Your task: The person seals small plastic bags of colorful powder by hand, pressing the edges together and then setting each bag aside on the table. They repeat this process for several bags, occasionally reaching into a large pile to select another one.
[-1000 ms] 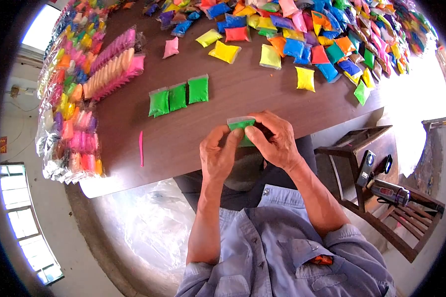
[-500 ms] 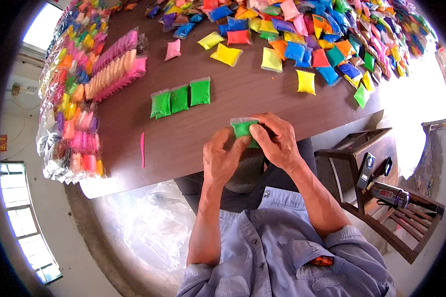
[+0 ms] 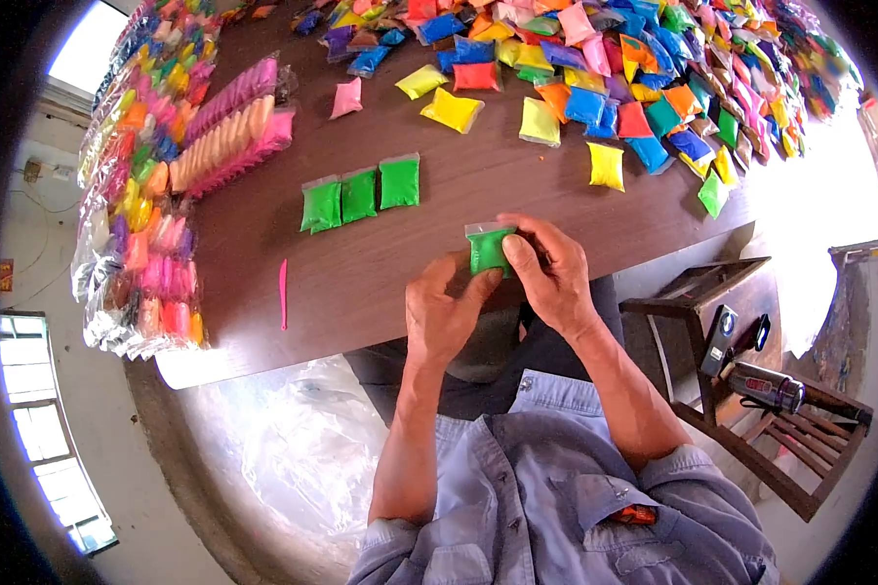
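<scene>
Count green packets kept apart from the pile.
4: three green packets in a row on the table, one held packet between left hand and right hand. The pile may hide more.

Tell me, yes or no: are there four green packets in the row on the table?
No, the row holds three green packets; a fourth green packet is pinched between the left hand and right hand.

Lower half of the green packet [image 3: 485, 246] covered by the left hand [image 3: 441, 314] and right hand [image 3: 548, 278], far heap of coloured packets [image 3: 654, 58] cut by the top edge, right end of the worktop [image 3: 458, 195] washed out by glare
</scene>
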Action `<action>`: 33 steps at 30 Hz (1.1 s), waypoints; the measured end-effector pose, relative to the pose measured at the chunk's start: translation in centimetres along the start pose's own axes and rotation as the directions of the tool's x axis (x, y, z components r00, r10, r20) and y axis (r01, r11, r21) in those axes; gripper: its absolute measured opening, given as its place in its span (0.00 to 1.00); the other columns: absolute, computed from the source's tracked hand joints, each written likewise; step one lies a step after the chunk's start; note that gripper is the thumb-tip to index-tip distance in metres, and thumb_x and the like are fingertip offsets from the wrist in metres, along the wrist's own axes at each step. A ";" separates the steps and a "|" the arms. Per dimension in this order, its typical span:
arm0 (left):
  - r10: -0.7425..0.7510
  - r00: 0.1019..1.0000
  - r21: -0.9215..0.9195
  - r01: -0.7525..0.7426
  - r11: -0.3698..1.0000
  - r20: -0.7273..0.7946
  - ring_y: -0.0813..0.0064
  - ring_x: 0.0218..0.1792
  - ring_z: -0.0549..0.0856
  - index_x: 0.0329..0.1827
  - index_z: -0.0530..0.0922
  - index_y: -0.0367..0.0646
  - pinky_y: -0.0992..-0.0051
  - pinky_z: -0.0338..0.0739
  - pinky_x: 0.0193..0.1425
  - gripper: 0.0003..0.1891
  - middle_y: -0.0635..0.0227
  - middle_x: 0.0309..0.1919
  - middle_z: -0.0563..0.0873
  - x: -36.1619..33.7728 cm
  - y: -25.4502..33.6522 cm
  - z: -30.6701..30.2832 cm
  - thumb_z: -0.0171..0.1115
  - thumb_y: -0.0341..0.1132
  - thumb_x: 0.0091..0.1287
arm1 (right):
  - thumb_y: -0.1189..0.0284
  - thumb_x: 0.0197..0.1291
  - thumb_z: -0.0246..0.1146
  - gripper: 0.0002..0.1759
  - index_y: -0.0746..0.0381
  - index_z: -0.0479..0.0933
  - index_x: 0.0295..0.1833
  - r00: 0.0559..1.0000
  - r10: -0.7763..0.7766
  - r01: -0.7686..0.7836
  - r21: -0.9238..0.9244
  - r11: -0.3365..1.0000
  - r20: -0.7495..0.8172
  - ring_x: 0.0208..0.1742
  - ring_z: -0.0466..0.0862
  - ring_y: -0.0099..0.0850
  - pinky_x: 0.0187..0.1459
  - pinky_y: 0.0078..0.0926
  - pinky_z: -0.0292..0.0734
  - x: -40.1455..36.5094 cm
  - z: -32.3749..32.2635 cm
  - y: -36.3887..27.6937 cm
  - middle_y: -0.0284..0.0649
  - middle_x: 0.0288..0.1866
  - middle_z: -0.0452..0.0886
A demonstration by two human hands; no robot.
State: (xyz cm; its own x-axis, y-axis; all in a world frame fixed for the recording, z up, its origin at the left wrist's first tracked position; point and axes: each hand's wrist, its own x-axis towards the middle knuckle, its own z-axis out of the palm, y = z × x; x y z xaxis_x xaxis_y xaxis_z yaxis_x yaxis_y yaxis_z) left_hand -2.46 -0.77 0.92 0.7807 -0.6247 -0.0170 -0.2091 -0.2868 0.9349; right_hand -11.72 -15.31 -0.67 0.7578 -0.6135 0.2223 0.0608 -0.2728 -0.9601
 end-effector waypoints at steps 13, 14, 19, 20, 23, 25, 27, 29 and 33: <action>0.381 0.912 0.219 -0.345 0.913 -0.151 0.57 0.43 0.89 0.54 0.86 0.37 0.62 0.84 0.50 0.18 0.52 0.44 0.90 0.0 -0.1 1.5 0.77 0.30 0.61 | 0.69 0.62 0.75 0.17 0.66 0.82 0.52 0.998 0.019 -0.020 -0.017 1.000 -0.061 0.41 0.87 0.33 0.44 0.30 0.83 -0.3 0.6 -0.3 0.44 0.44 0.86; 0.381 0.912 0.221 -0.344 0.913 -0.152 0.57 0.43 0.89 0.54 0.86 0.37 0.62 0.84 0.50 0.18 0.52 0.44 0.90 0.0 -0.2 1.4 0.77 0.30 0.61 | 0.71 0.63 0.74 0.15 0.66 0.83 0.51 0.995 0.084 -0.083 0.031 0.996 -0.056 0.42 0.88 0.36 0.45 0.31 0.82 -0.3 0.6 -0.4 0.46 0.43 0.86; 0.187 0.964 -0.013 -0.193 0.981 -0.191 0.55 0.50 0.90 0.56 0.85 0.34 0.63 0.83 0.55 0.18 0.52 0.48 0.90 0.1 -1.3 1.3 0.75 0.30 0.65 | 0.74 0.68 0.67 0.11 0.68 0.84 0.51 0.986 -0.137 0.130 -0.068 0.989 -0.099 0.42 0.86 0.41 0.45 0.33 0.80 0.3 0.1 -0.7 0.46 0.42 0.85; 0.187 0.964 -0.013 -0.193 0.981 -0.191 0.55 0.50 0.90 0.56 0.85 0.34 0.63 0.83 0.55 0.18 0.52 0.48 0.90 0.2 -1.3 1.4 0.75 0.30 0.65 | 0.75 0.69 0.65 0.10 0.68 0.84 0.52 0.979 -0.176 0.170 -0.069 0.983 -0.099 0.41 0.86 0.42 0.45 0.33 0.80 0.2 0.1 -0.5 0.46 0.42 0.84; 0.214 0.963 0.073 -0.205 0.976 -0.165 0.54 0.50 0.90 0.56 0.86 0.35 0.63 0.83 0.55 0.17 0.51 0.48 0.90 0.3 -0.6 1.2 0.75 0.31 0.66 | 0.74 0.68 0.65 0.13 0.68 0.84 0.55 0.995 -0.079 0.087 -0.115 0.990 0.068 0.41 0.86 0.38 0.44 0.31 0.80 0.0 -1.0 -0.1 0.46 0.43 0.85; 0.088 0.992 0.034 -0.085 0.996 -0.093 0.54 0.48 0.90 0.56 0.86 0.36 0.62 0.83 0.54 0.17 0.51 0.46 0.91 0.1 -0.4 0.7 0.76 0.32 0.66 | 0.73 0.69 0.66 0.13 0.68 0.84 0.55 0.997 -0.067 0.070 -0.075 0.995 0.047 0.40 0.86 0.36 0.43 0.30 0.80 -0.1 -0.7 -0.5 0.45 0.42 0.86; 0.093 0.992 0.025 -0.092 0.995 -0.088 0.55 0.48 0.91 0.56 0.86 0.37 0.62 0.83 0.54 0.17 0.51 0.46 0.91 0.2 -0.5 0.7 0.77 0.32 0.66 | 0.72 0.69 0.67 0.14 0.69 0.84 0.55 0.998 -0.054 0.055 -0.033 0.998 0.026 0.39 0.86 0.33 0.41 0.30 0.80 -0.2 -0.4 -1.0 0.45 0.42 0.86; 0.099 0.992 0.016 -0.098 0.995 -0.084 0.55 0.47 0.91 0.56 0.86 0.37 0.62 0.83 0.53 0.17 0.51 0.46 0.91 0.1 -0.7 0.7 0.77 0.32 0.66 | 0.70 0.70 0.67 0.15 0.68 0.84 0.56 0.994 0.103 -0.104 0.035 0.994 0.037 0.37 0.86 0.29 0.40 0.28 0.81 -0.3 -0.3 -1.2 0.44 0.40 0.87; 0.039 0.996 -0.008 -0.039 0.999 -0.084 0.55 0.47 0.91 0.56 0.86 0.37 0.62 0.83 0.53 0.17 0.52 0.44 0.91 -0.1 -0.7 0.9 0.78 0.31 0.65 | 0.69 0.71 0.68 0.15 0.68 0.84 0.55 0.997 0.070 -0.069 -0.020 0.997 0.035 0.37 0.86 0.28 0.40 0.28 0.81 -0.2 -0.3 -0.7 0.44 0.38 0.87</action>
State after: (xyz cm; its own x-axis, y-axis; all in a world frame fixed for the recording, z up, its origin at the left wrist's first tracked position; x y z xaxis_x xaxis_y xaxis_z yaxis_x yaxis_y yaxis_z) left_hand -2.87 -1.14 -0.06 0.8190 -0.5717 0.0490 -0.2351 -0.2563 0.9376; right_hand -12.08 -15.22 -0.02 0.7825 -0.6047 0.1484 -0.0050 -0.2444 -0.9697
